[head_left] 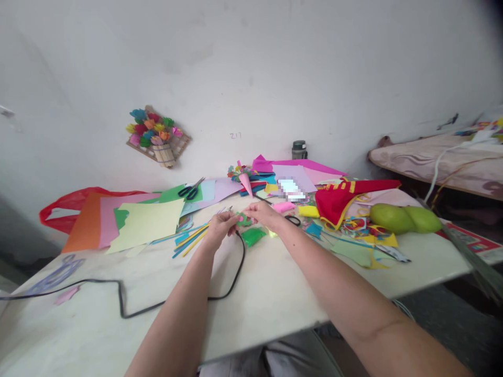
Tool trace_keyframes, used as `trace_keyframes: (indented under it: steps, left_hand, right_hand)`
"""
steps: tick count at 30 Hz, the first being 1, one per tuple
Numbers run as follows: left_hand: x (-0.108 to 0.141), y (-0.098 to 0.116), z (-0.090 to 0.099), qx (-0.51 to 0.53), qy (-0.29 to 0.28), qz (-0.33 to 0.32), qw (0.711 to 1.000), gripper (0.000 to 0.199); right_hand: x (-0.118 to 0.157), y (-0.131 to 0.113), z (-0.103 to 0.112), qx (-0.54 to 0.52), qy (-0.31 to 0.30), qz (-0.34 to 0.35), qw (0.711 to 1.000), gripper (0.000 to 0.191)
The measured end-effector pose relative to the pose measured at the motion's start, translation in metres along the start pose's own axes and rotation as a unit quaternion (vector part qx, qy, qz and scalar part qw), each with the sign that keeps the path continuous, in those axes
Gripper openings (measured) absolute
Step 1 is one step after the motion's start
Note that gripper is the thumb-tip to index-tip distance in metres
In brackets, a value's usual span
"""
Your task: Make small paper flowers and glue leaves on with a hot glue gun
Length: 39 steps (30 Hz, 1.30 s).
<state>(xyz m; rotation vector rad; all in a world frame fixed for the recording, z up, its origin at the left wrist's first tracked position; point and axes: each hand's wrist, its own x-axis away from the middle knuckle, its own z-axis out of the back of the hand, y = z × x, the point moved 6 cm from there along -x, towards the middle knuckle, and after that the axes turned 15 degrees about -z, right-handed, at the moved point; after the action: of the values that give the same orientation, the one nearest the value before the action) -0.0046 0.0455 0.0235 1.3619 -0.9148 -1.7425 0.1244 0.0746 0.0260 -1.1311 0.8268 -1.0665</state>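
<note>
Both my hands meet over the middle of the table, pinching a small green paper piece (244,220) between them. My left hand (222,228) grips its left side, fingers closed. On the other side my right hand (261,213) has its fingertips pressed together at the piece's upper right edge. The exact shape of the piece is partly hidden by my fingers. Just below it lies a shiny green packet (253,237). A black cable (240,262) runs up to beneath my left hand. Blue and yellow paper strips (192,241) lie left of that hand.
Coloured paper sheets (147,226) spread at the left, with black-handled scissors (191,190) on them. A pink paper cone with flowers (245,183) stands at the back. To the right are a red cloth (334,205), paper scraps (353,251) and green fruit-like objects (404,218).
</note>
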Motion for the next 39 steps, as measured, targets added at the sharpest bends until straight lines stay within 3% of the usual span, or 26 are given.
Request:
trace_keyframes:
  steps: [10, 14, 19, 23, 32, 39]
  left_hand:
    - [-0.001, -0.004, 0.005, -0.006, 0.022, -0.005, 1.000, 0.027]
    - [-0.002, -0.004, 0.008, -0.024, 0.027, -0.021, 0.999, 0.028]
    - [-0.001, -0.002, 0.010, -0.042, 0.048, -0.011, 0.998, 0.028]
    - [-0.001, 0.001, 0.008, -0.008, 0.054, 0.002, 0.999, 0.025]
    - [-0.001, -0.003, 0.006, 0.045, 0.043, 0.012, 0.998, 0.025]
    - [0.000, -0.005, 0.004, 0.060, 0.044, 0.031, 0.997, 0.026]
  right_hand:
    - [-0.007, 0.007, 0.003, -0.023, 0.000, -0.026, 0.999, 0.018]
    - [-0.002, 0.000, 0.002, -0.026, 0.001, -0.002, 1.000, 0.018]
    - [0.002, -0.012, 0.005, 0.026, 0.086, 0.078, 0.993, 0.013]
    - [0.005, -0.021, 0.004, 0.109, 0.130, 0.164, 0.972, 0.012]
    - [0.015, -0.030, -0.008, 0.301, 0.150, 0.251, 0.908, 0.015]
    - [0.024, -0.035, -0.020, 0.465, 0.125, 0.307, 0.821, 0.021]
